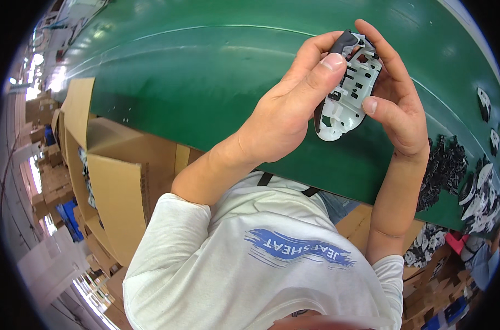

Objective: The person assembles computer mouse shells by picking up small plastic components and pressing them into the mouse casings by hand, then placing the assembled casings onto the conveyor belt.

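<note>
Between both hands, above the green table [206, 82], is a white plastic shell [353, 102] with black side pieces, cut-outs and small clips. Its hollow inner face is turned up, and it looks like a computer mouse housing. My left hand [285, 113] grips its left side, the thumb pressed on the upper left edge near a black piece. Wrapped about the opposite side is my right hand [402, 104]; its thumb lies on the lower right edge while its fingers reach around the far end. The fingertips behind the shell are partly hidden.
An open cardboard box [115, 184] stands against the table's edge at left, with parts inside. At right lie a heap of small black parts [443, 170] and a pile of white and black shells [483, 195]. Two loose shells rest farther back.
</note>
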A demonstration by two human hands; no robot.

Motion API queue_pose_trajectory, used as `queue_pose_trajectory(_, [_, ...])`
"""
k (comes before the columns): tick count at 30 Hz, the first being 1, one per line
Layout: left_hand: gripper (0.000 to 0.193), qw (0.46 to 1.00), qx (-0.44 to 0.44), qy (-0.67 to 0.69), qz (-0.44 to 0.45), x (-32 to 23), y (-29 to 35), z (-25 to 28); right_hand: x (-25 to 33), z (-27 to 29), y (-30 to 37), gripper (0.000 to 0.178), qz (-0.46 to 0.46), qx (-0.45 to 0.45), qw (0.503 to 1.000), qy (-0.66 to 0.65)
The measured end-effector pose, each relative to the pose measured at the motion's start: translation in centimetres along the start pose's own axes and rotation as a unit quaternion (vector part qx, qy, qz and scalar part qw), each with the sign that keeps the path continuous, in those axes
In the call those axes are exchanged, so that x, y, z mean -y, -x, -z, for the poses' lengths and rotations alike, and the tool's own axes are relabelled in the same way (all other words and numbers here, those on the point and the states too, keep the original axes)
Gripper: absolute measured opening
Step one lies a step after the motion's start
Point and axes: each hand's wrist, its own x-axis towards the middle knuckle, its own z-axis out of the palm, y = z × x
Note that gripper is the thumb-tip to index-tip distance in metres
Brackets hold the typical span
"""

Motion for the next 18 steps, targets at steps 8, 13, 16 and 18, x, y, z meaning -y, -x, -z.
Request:
queue_pose_trajectory(8, [0.054, 0.957, -0.173, -0.185, -0.142, -7.8, 7.3, 5.1, 4.0, 1.5, 3.3, 0.068, -0.052, 0.033, 0.914, 0.402])
queue_pose_trajectory(13, [0.055, 0.662, -0.487, -0.519, -0.236, -22.0, 20.1, 17.1, 4.4, 5.7, 13.1, 0.058, -0.114, -0.123, 0.759, 0.629])
queue_pose_trajectory(16, [0.058, 0.563, -0.584, -0.551, -0.194, -27.1, 32.3, 28.9, 4.7, 6.3, 16.8, 0.058, -0.169, -0.080, 0.641, 0.745])
queue_pose_trajectory(18, [0.062, 0.526, -0.656, -0.531, -0.108, -27.6, 40.2, 37.3, 4.3, 6.0, 17.7, 0.057, -0.194, -0.060, 0.584, 0.786])
